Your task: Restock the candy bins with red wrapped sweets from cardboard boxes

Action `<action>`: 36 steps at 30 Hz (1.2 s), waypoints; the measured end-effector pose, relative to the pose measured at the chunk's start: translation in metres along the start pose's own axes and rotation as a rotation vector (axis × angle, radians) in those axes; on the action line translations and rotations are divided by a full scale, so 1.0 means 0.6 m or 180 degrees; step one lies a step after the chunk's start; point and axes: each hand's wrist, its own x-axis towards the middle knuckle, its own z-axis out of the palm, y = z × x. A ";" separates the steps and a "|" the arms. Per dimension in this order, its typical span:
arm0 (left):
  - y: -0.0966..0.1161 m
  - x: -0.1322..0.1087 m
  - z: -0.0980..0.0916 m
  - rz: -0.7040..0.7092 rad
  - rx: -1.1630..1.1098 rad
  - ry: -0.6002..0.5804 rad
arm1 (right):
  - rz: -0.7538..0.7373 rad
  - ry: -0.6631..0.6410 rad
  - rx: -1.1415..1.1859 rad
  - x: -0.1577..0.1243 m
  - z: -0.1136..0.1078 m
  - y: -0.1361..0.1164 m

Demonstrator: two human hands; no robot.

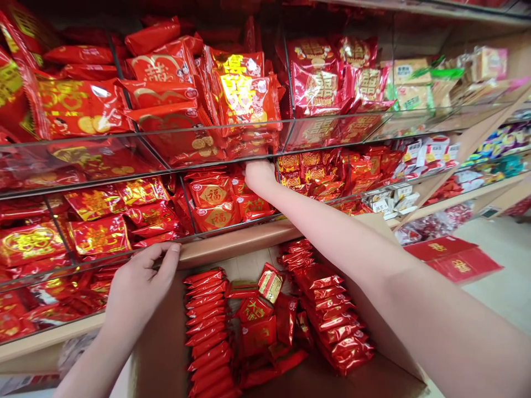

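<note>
A cardboard box (pixel 238 241) is right in front of me, tilted against the shelves. Inside are a left row of red packets (pixel 209 331), a right row of red packets (pixel 332 309) and loose packets (pixel 258 334) between them. My left hand (pixel 139 279) has its fingers curled on the box's far left corner. Over the box stretches my right arm, and my right hand (pixel 260 178) reaches into a middle-shelf bin beside red packets with a gold character (pixel 213 202). Its fingers are hidden among the packets and below the upper shelf, so what they hold does not show.
Clear plastic guards (pixel 199 146) front the shelves, with thin dividers between bins. Larger red biscuit packs (pixel 244 91) fill the upper shelf, and pink packs (pixel 319 85) stand to their right. Red paper sheets (pixel 454 258) lie on the floor at the right.
</note>
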 end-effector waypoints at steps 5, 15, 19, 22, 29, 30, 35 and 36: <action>-0.001 0.000 0.000 -0.0021 -0.0010 0.0023 | -0.0387 -0.0063 -0.0127 -0.005 -0.010 0.012; -0.002 -0.002 -0.002 0.0138 0.0043 0.0103 | -0.0569 0.0128 -0.0115 -0.058 -0.011 -0.010; -0.001 0.000 -0.001 0.0135 0.0036 0.0105 | -0.0631 -0.0237 0.0160 -0.073 0.015 -0.009; 0.002 0.000 -0.001 0.0103 0.0061 0.0066 | -0.0612 -0.0210 0.0261 -0.067 0.024 -0.008; 0.004 -0.001 -0.004 0.0019 0.0080 0.0019 | -0.0480 -0.0341 0.0286 -0.054 0.011 -0.017; 0.004 -0.001 -0.004 0.0007 0.0063 0.0002 | -0.0445 -0.0379 0.0275 -0.053 0.010 -0.018; 0.004 -0.003 -0.006 -0.0074 0.0073 -0.0037 | -0.0335 -0.0277 0.0229 -0.055 0.006 -0.020; 0.005 -0.003 -0.006 -0.0083 0.0081 -0.0037 | -0.0328 -0.0147 0.0220 -0.056 0.004 -0.022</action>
